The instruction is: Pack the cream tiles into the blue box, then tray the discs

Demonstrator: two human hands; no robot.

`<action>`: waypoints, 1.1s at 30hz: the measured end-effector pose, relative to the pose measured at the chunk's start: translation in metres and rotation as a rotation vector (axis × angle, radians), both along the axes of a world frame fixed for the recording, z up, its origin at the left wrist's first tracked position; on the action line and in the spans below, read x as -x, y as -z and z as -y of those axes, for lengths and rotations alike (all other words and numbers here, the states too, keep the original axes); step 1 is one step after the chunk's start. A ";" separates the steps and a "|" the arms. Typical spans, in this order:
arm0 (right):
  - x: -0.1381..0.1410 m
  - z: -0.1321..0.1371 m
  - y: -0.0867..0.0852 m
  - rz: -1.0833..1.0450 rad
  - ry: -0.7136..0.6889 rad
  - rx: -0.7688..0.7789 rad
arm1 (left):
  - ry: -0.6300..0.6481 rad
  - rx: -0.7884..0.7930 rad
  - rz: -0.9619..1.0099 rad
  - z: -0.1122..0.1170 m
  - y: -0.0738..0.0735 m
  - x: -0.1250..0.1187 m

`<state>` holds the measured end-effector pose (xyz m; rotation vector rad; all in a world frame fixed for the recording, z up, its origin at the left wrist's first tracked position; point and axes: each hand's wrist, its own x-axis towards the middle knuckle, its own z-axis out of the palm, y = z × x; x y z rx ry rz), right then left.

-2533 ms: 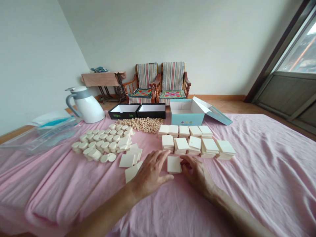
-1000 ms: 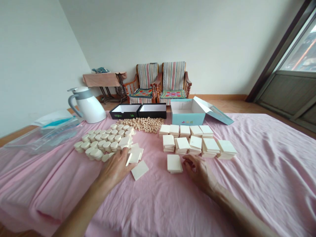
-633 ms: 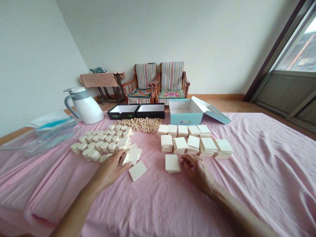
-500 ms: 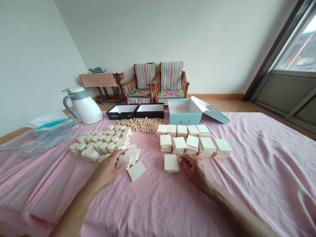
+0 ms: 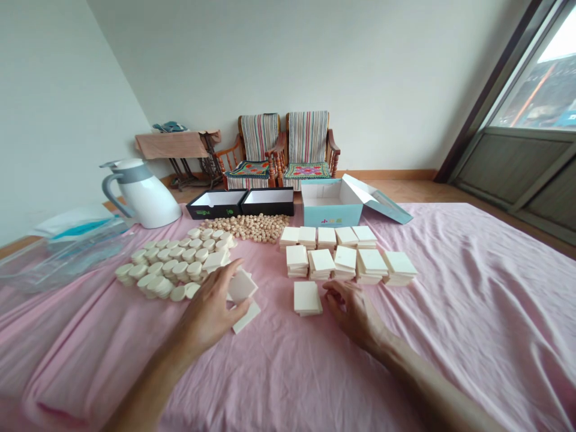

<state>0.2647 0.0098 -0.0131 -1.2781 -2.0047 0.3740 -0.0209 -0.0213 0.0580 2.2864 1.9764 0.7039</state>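
My left hand (image 5: pixel 211 309) grips a pale square tile (image 5: pixel 242 284), lifted a little above another loose tile (image 5: pixel 247 317) on the pink cloth (image 5: pixel 288 372). My right hand (image 5: pixel 348 309) rests on the cloth with curled fingers, its fingertips against the right side of a short stack of square tiles (image 5: pixel 306 297). Behind that stack stand two rows of square tile stacks (image 5: pixel 344 255).
Stacked round discs (image 5: pixel 173 267) lie left of my left hand, small wooden beads (image 5: pixel 247 227) behind them. Two black boxes (image 5: pixel 240 203), an open blue box (image 5: pixel 333 207), a white jug (image 5: pixel 141 195) and a clear plastic tray (image 5: pixel 58 252) stand farther back.
My left hand left the short stack, reached to the loose tiles on the left and picked one up. My right hand has stayed beside the short stack.
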 end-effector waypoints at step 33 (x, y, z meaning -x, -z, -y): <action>-0.004 -0.003 0.007 -0.033 0.004 0.013 | 0.354 0.303 -0.258 0.011 0.004 0.012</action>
